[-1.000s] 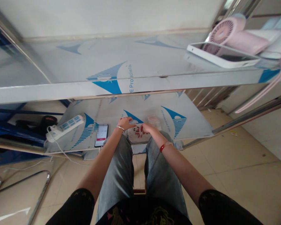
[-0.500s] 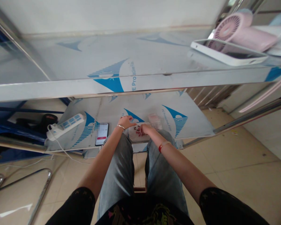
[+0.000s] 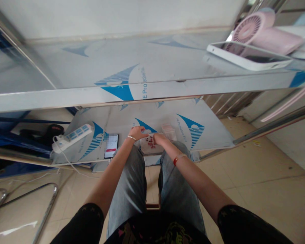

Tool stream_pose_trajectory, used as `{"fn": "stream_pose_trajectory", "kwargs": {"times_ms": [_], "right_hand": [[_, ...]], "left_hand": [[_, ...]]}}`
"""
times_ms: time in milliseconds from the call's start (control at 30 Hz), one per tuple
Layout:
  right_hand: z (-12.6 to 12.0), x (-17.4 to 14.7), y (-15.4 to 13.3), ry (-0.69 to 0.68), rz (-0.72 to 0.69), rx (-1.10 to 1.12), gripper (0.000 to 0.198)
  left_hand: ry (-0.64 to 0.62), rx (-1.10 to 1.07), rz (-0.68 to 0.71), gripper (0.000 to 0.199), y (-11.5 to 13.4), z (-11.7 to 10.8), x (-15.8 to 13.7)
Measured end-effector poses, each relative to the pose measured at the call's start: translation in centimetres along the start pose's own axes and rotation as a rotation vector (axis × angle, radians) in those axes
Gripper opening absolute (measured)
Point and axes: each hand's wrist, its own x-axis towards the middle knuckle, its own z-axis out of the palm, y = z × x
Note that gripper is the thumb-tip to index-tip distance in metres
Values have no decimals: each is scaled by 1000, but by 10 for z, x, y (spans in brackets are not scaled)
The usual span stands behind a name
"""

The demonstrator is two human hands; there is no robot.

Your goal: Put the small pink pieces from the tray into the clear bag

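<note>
My left hand is above the lower shelf, its thumb and fingers around a small clear piece that looks like a plastic bag. My right hand is closed, fingertips pinched together at the right side of a shallow light tray. Whatever the right fingertips hold is too small to make out. Several small dark red pieces lie scattered in the tray, which sits at the shelf's front edge by my knees. Just beyond my right hand lies a pile of clear plastic bags with reddish lines.
A phone and a white power strip lie left on the lower shelf. Across the front runs the upper shelf's edge. It carries a pink fan and a white-framed device at right.
The right hand has shifted slightly at the tray, baring more of the red pieces. The clear piece by my left hand shows more plainly. The view has moved a little.
</note>
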Motion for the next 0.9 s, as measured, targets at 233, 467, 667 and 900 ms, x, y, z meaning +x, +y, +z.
{"fn": "stream_pose_trajectory", "kwargs": {"times_ms": [233,467,667,900], "right_hand": [[-14,4,1,304,37,216,19],[0,14,2,395,-205,669,18],[-4,14,1,411,-174,705,23],[-10,-6,2,61,77,141,21]], "left_hand": [[-35,4,-1,48,0,3,1],[-58,20,31,43,4,-1,0],[-58,25,23,43,4,0,0],[-45,13,22,45,1,3,2]]}}
